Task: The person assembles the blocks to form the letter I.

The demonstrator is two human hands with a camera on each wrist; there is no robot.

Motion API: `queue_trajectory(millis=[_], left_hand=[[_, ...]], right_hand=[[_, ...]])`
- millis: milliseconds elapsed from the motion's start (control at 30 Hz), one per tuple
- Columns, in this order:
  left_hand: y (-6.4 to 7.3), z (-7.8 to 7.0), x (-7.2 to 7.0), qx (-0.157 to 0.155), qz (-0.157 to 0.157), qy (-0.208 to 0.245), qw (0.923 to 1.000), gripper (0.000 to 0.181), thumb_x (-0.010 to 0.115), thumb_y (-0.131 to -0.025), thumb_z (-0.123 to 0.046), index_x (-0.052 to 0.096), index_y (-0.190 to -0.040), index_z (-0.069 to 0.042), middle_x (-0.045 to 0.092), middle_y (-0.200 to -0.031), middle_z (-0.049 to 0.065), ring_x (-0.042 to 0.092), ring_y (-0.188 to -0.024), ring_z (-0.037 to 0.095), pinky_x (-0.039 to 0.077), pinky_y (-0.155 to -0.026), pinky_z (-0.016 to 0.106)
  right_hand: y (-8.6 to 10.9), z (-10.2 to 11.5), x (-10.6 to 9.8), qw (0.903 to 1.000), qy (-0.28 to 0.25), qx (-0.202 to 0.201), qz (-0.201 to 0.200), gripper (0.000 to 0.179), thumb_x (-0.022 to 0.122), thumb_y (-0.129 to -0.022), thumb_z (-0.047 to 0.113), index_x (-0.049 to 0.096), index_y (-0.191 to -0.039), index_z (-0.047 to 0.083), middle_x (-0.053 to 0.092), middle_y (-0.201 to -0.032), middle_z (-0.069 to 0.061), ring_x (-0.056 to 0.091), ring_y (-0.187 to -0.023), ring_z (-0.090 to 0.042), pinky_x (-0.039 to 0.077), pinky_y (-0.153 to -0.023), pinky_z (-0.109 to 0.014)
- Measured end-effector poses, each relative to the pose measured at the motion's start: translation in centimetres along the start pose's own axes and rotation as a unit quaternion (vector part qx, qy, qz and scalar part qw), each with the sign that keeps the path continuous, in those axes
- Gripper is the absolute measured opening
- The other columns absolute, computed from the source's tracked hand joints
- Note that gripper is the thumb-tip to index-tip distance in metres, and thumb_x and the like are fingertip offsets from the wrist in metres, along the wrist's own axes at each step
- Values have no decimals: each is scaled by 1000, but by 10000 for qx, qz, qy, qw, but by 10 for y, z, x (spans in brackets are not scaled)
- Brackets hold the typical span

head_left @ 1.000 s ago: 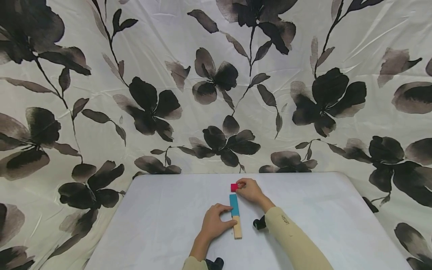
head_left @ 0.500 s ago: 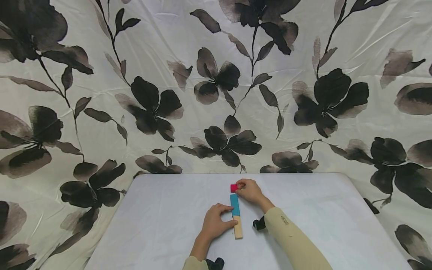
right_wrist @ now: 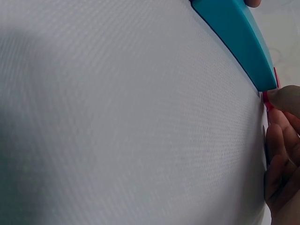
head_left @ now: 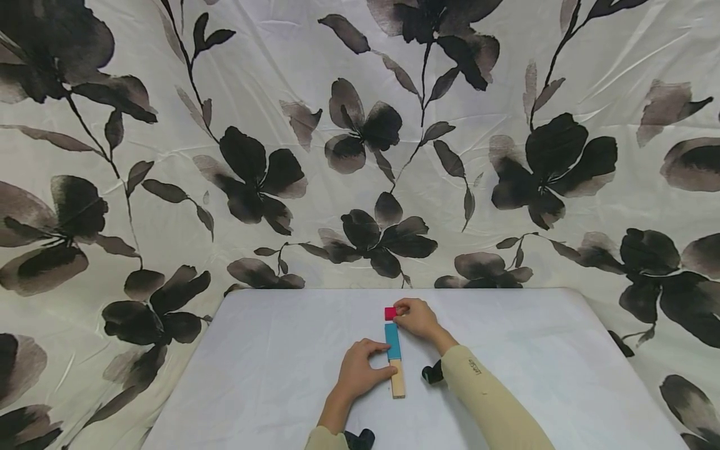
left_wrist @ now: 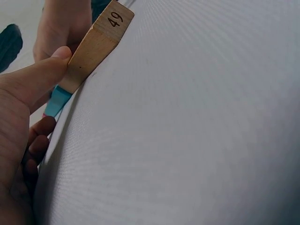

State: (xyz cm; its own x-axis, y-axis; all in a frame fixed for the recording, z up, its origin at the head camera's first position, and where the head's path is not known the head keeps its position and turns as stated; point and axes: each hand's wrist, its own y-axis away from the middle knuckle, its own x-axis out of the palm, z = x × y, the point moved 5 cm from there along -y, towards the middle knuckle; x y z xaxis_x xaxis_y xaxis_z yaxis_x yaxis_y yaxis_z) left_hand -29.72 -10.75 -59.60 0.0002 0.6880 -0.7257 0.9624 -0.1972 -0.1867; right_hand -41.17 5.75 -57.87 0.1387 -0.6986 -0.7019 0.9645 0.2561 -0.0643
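Observation:
On the white table, a natural wood block (head_left: 397,382) and a blue block (head_left: 392,342) lie end to end in one line. The wood block's end carries the number 49 in the left wrist view. My left hand (head_left: 360,370) lies along their left side, thumb against the wood block and a fingertip at the blue one. A small red block (head_left: 390,314) sits just beyond the blue block's far end, with a narrow gap in the head view. My right hand (head_left: 417,317) pinches it from the right; in the right wrist view the thumb covers part of it.
The white table (head_left: 281,362) has its far edge close behind the red block. A floral cloth (head_left: 360,156) hangs behind it. Black wrist devices (head_left: 432,373) show below each forearm.
The head view has shifted very slightly. Both hands and the three blocks keep practically the same places.

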Motion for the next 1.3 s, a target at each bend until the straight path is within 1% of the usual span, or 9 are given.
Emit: queue_trajectory(millis=[233,800,933,1133,1300], left_hand=[[0,0,0,16,0,-16,10000,55,75,-74,-61,71,-115,-26,62,-104,-13,55,-97,10,45,-84,36],[0,-3,-1,-24,40,17,10000,53,76,-74,-60,72,-115,-26,62,-104,-13,54,-96,9,45,-82,35],[1,-2,-1,-38,47,-15,10000,54,75,-74,-60,72,-115,-25,62,-104,-12,54,-96,10,45,-83,35],[1,-2,-2,-40,28,-13,10000,53,76,-74,-60,72,-115,-25,62,-105,-11,55,-98,11,44,-85,37],[1,-1,-1,5,-16,-4,10000,53,76,-74,-59,72,-115,-25,62,-105,-11,54,-96,10,44,-83,36]], right_hand=[[1,1,0,10000,-2,20,14,28,76,-84,19,70,-110,12,64,-84,6,57,-83,-13,46,-79,-43],[1,2,-1,10000,32,13,-31,30,75,-85,18,69,-113,12,65,-85,6,58,-87,-16,46,-83,-45],[1,1,-1,10000,-43,21,-28,32,75,-84,19,69,-114,12,66,-84,7,59,-87,-16,46,-82,-45],[1,1,0,9999,-109,20,-12,29,73,-87,20,70,-115,12,66,-87,5,59,-87,-16,47,-83,-45],[2,2,1,9999,-104,82,-48,28,72,-88,19,69,-115,12,66,-87,5,59,-87,-17,47,-83,-46]])
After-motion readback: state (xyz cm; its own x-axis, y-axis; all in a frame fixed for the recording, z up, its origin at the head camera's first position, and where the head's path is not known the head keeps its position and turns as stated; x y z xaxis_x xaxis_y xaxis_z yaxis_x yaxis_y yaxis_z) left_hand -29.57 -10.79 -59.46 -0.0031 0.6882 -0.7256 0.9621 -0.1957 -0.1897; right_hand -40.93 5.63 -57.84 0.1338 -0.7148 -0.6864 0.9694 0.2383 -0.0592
